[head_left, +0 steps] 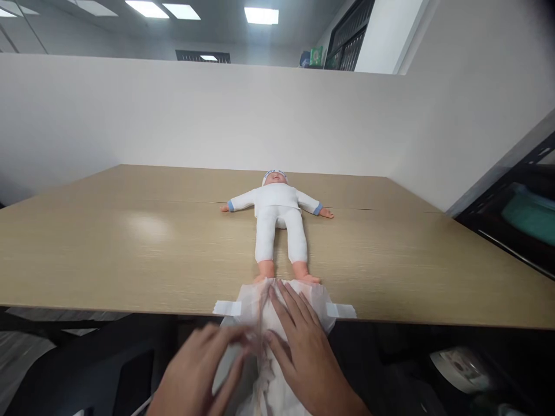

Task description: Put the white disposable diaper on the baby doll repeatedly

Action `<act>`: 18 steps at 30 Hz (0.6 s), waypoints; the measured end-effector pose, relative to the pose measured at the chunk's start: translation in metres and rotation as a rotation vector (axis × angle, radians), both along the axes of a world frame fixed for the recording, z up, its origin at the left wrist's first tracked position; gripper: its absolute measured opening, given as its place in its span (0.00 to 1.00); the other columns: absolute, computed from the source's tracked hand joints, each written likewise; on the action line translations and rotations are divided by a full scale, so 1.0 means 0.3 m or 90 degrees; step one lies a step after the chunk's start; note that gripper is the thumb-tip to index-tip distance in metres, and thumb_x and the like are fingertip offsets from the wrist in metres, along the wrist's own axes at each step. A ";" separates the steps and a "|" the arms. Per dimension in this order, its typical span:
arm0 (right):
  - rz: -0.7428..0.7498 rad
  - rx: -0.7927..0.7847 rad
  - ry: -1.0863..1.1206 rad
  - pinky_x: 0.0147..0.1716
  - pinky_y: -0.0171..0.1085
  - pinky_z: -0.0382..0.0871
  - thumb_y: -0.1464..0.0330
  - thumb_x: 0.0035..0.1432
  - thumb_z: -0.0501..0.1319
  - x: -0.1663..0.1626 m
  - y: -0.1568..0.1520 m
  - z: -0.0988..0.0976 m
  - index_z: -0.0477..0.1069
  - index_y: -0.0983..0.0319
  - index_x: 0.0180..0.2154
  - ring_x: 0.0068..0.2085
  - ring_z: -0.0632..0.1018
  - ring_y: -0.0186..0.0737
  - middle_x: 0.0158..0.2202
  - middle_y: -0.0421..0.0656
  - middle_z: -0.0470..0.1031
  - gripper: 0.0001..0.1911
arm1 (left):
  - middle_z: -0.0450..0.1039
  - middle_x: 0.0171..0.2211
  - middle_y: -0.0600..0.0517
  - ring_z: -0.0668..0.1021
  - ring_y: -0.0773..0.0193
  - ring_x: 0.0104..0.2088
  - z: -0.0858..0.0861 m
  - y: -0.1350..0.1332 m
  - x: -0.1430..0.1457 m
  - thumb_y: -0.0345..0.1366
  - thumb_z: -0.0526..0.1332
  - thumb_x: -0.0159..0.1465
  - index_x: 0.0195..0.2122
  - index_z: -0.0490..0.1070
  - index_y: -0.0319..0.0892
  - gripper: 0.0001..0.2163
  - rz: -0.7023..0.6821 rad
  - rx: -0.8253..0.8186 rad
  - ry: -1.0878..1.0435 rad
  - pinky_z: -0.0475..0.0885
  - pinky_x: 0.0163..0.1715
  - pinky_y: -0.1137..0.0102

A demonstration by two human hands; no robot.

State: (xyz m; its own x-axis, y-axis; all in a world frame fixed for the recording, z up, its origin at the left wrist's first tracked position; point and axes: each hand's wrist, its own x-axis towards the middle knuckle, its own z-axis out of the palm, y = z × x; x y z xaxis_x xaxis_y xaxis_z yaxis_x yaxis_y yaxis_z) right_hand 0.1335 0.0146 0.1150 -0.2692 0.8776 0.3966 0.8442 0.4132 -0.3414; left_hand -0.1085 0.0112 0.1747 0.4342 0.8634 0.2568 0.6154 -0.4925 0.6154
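An unfolded white diaper (277, 323) lies over the front edge of the table, its two side tabs spread to left and right, its lower part hanging toward me. My right hand (303, 346) rests flat on the diaper with its fingers stretched out. My left hand (212, 364) is bent at the diaper's left side, thumb and forefinger near its edge; motion blurs the fingertips, so I cannot tell whether they grip it. Just beyond, a baby doll (280, 216) in white clothes and a cap lies on its back, arms spread, feet at the diaper's far edge.
The wooden table (130, 254) stretches back to a white partition (195, 115). At the right stands a dark-framed object (515, 202) with a green panel. Below the table's front edge are a black chair (99, 364) on the left and a round pale object (459, 370) on the right.
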 end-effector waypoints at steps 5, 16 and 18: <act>-0.001 0.013 -0.002 0.76 0.59 0.64 0.66 0.76 0.58 0.006 -0.002 0.010 0.47 0.52 0.81 0.80 0.57 0.50 0.81 0.42 0.54 0.38 | 0.70 0.71 0.42 0.75 0.50 0.68 0.136 0.472 0.109 0.21 0.57 0.71 0.76 0.58 0.50 0.34 -0.164 0.282 0.230 0.71 0.66 0.55; 0.027 0.025 -0.018 0.68 0.58 0.75 0.65 0.75 0.59 0.033 0.029 0.015 0.62 0.55 0.76 0.74 0.70 0.56 0.76 0.47 0.65 0.32 | 0.66 0.75 0.45 0.68 0.42 0.74 0.093 0.755 0.404 0.24 0.68 0.61 0.65 0.75 0.49 0.30 -0.610 0.334 0.271 0.58 0.75 0.50; 0.046 0.042 -0.028 0.67 0.57 0.76 0.64 0.74 0.60 0.044 0.045 0.009 0.62 0.55 0.76 0.73 0.71 0.56 0.77 0.47 0.64 0.33 | 0.77 0.66 0.44 0.74 0.44 0.68 0.090 0.764 0.417 0.28 0.63 0.68 0.58 0.79 0.49 0.18 -0.619 0.324 0.207 0.61 0.73 0.50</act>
